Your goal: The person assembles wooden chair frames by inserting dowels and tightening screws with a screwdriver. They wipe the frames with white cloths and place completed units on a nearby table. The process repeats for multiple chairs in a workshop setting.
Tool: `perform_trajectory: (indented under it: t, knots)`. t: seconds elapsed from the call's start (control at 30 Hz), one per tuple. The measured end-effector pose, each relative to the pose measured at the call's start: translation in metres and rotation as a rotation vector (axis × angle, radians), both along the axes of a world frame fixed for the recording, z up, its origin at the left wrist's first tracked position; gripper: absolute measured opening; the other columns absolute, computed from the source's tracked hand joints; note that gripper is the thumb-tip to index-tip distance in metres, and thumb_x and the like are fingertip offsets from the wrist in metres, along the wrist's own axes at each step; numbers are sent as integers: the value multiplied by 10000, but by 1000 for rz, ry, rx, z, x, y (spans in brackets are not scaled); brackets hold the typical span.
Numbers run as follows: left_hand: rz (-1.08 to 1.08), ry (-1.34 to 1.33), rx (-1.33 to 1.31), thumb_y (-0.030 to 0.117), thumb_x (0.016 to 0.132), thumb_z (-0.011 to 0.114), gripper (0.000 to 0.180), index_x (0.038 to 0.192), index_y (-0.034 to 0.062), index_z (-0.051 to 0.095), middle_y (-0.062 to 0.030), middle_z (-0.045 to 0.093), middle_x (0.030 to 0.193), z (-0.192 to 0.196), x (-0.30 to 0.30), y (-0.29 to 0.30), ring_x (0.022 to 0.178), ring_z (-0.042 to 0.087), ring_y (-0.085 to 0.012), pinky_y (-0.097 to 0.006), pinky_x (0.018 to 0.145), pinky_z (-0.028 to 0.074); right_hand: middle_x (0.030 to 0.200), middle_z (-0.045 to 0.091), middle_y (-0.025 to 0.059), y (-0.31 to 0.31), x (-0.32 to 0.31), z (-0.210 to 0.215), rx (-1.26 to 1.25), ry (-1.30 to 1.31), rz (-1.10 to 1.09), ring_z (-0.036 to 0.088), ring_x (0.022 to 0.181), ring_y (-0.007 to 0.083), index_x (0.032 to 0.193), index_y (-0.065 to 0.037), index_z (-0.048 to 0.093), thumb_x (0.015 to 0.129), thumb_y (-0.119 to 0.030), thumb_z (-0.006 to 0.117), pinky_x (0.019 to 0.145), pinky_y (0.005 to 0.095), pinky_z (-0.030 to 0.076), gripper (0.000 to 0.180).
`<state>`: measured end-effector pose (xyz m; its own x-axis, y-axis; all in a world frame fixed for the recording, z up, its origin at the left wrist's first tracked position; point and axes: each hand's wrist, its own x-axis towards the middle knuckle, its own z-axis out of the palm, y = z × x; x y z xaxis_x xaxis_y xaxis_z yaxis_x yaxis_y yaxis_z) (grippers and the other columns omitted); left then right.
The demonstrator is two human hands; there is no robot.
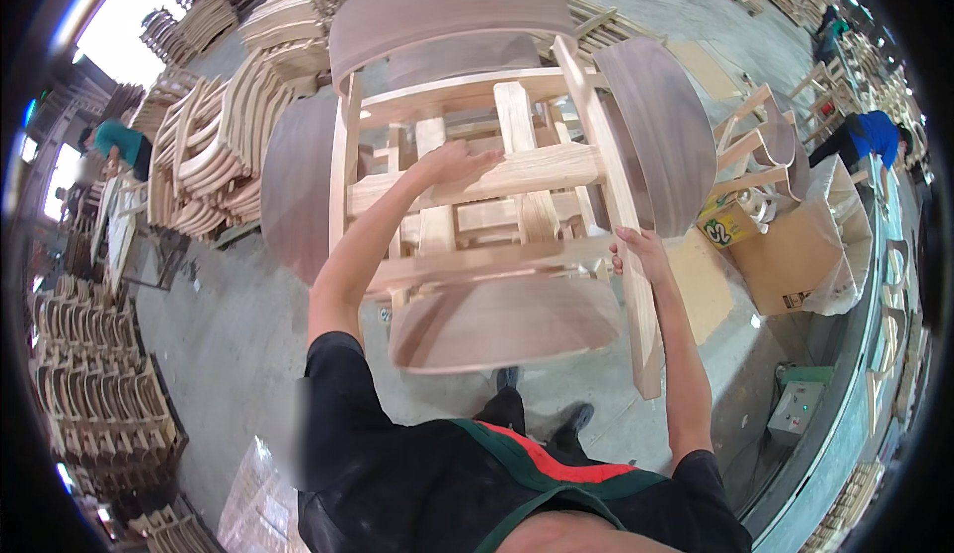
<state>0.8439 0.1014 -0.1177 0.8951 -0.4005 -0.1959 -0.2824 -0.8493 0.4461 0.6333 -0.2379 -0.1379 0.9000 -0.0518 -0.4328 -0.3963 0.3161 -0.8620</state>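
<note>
A pale wooden chair frame with a curved brown backrest is in front of me, above other chairs. My left hand is closed over its crossbar, though its fingers are partly hidden. My right hand grips the long right leg near its middle; fingertips show on the inner side. Below and around this frame are more brown curved panels: one on the left, another on the right, and one nearest me.
Stacks of curved wooden parts stand at the left. An open cardboard box with plastic lining is at the right, near a conveyor edge and a grey control box. Co-workers bend over work on both sides.
</note>
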Motion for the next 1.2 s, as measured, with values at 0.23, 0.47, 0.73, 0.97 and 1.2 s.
perform_trajectory:
  t: [0.23, 0.47, 0.73, 0.97, 1.2]
  knots:
    - [9, 4, -16, 730, 797, 446, 815, 774, -56, 660, -267, 644, 821, -38, 97, -14, 833, 627, -400, -460, 748, 475, 838, 609, 119, -3, 102, -36, -128, 127, 23, 582, 585, 175, 1048, -38, 563, 822, -303, 675, 503, 293, 477, 365]
    - [31, -710, -219, 431, 842, 622, 511, 1100, -8, 580, -232, 559, 1128, -38, 141, 21, 1063, 521, -402, -441, 898, 433, 1167, 584, 255, 13, 158, -21, -987, -264, -82, 558, 1119, 350, 1281, 46, 463, 770, -400, 711, 961, 396, 430, 722]
    - [563, -266, -27, 202, 744, 702, 645, 1282, -10, 416, -267, 522, 1195, -75, -120, 143, 1166, 477, -404, -455, 983, 371, 1245, 519, 273, 2, 27, -106, -1314, -212, 57, 496, 1178, 393, 1344, 35, 371, 791, -323, 679, 995, 426, 390, 728]
    - [652, -56, -203, 185, 770, 642, 525, 1209, -18, 437, -263, 603, 1069, -83, -121, 168, 1035, 588, -391, -435, 892, 441, 1220, 533, 287, 15, 66, -72, -1194, -209, 93, 520, 1150, 394, 1301, 74, 406, 746, -243, 656, 995, 394, 395, 687]
    - [676, -91, -188, 193, 775, 638, 570, 1251, -32, 419, -267, 584, 1102, -81, -109, 164, 1050, 570, -391, -422, 910, 428, 1140, 589, 266, 14, 75, -87, -1139, -306, -35, 563, 1094, 375, 1276, 65, 445, 745, -313, 656, 944, 393, 436, 685]
